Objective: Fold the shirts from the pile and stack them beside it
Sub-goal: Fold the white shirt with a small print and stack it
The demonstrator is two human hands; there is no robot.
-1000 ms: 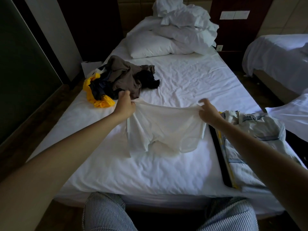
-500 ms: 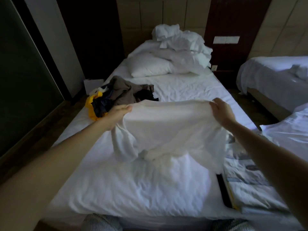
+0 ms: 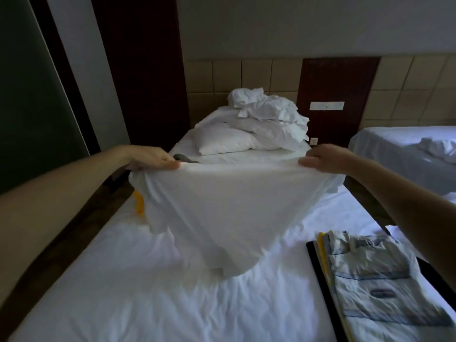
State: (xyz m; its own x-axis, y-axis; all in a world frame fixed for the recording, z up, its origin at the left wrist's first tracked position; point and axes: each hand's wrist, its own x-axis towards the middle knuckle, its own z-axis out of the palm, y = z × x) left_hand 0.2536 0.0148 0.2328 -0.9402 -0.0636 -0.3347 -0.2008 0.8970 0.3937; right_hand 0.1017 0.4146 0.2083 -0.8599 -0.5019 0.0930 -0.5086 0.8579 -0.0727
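I hold a white shirt (image 3: 229,208) stretched out in the air above the bed (image 3: 123,292). My left hand (image 3: 153,160) grips its top left corner and my right hand (image 3: 323,159) grips its top right corner. The cloth hangs down in a point and its lower end touches the sheet. It hides most of the pile of unfolded shirts behind it; only a yellow strip (image 3: 140,204) and a dark bit (image 3: 182,158) show. A stack of folded shirts (image 3: 375,282) lies at the bed's right edge, a pale blue striped one on top.
White pillows and a crumpled duvet (image 3: 256,127) lie at the head of the bed. A second bed (image 3: 404,149) stands to the right across a narrow gap. A dark wall and wooden floor run along the left side.
Both hands have raised the white shirt from the sheet to chest height and spread it wider. The view has tilted up, and the shirt now covers the pile.
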